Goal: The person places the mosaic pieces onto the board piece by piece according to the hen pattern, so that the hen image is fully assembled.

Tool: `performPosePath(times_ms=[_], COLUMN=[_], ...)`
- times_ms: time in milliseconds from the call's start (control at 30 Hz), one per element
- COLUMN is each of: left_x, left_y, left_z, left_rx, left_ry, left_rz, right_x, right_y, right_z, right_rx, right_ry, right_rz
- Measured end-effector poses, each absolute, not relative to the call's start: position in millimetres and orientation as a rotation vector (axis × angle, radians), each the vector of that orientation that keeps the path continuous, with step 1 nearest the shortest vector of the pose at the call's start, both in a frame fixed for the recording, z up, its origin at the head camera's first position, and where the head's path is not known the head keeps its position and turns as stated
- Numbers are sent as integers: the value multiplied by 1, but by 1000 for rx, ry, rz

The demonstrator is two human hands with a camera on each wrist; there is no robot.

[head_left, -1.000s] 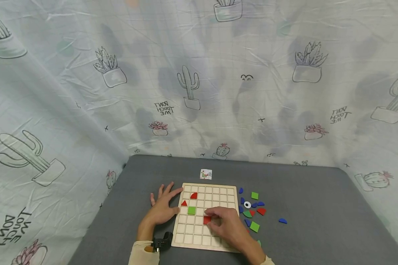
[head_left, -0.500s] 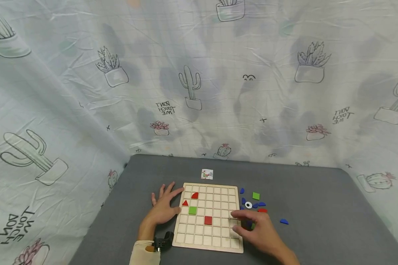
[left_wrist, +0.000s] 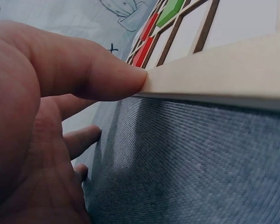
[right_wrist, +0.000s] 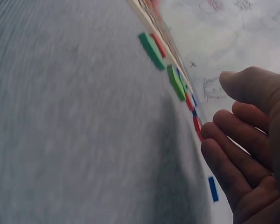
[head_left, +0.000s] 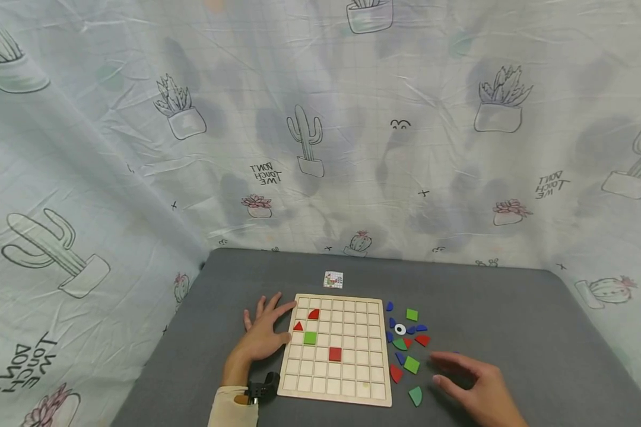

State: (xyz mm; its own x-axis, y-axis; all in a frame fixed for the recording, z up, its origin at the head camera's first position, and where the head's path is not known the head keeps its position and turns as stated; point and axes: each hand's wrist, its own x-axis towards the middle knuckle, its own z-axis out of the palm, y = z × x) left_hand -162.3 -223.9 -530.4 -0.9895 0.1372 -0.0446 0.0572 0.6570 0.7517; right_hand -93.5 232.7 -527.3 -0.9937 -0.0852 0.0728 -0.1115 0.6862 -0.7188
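A wooden grid board [head_left: 347,373] lies flat on the grey table. Set in its cells are a red quarter-circle [head_left: 314,314], a red triangle [head_left: 298,326], a green square [head_left: 310,338] and a red square [head_left: 335,354]. My left hand [head_left: 262,338] rests beside the board, fingers spread, thumb tip touching its side wall [left_wrist: 214,70] in the left wrist view. Right of the loose pieces, my right hand [head_left: 475,385] hovers over the table with nothing between thumb and fingers. It mostly covers a blue piece [head_left: 456,354], which shows in the right wrist view.
Loose pieces lie right of the board: a green square [head_left: 412,365], a green quarter-circle [head_left: 415,395], a red quarter-circle [head_left: 396,373], a white ring with a dark centre [head_left: 400,329] and several blue ones. A small picture card [head_left: 333,280] lies behind the board. Patterned cloth [head_left: 326,148] hangs around.
My right hand has let go of the red square, left on the board, and moved right past the loose pieces, uncovering them. My left hand has stayed at the board's edge.
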Motion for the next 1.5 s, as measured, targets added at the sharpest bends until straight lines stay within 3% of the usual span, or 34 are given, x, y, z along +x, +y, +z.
performPosePath(times_ms=[300, 700, 1500], left_x=[-165, -165, -162], left_y=[-224, -222, -222], left_z=[-531, -532, -530], left_rx=[197, 183, 138], left_ry=[2779, 2778, 2775], left_rz=[1251, 1252, 1261], right_x=[-99, -125, -152], right_y=[236, 228, 206], right_z=[-531, -540, -544], right_rx=[53, 254, 295], right_ry=[-2894, -2701, -2690], right_rz=[1050, 956, 1015])
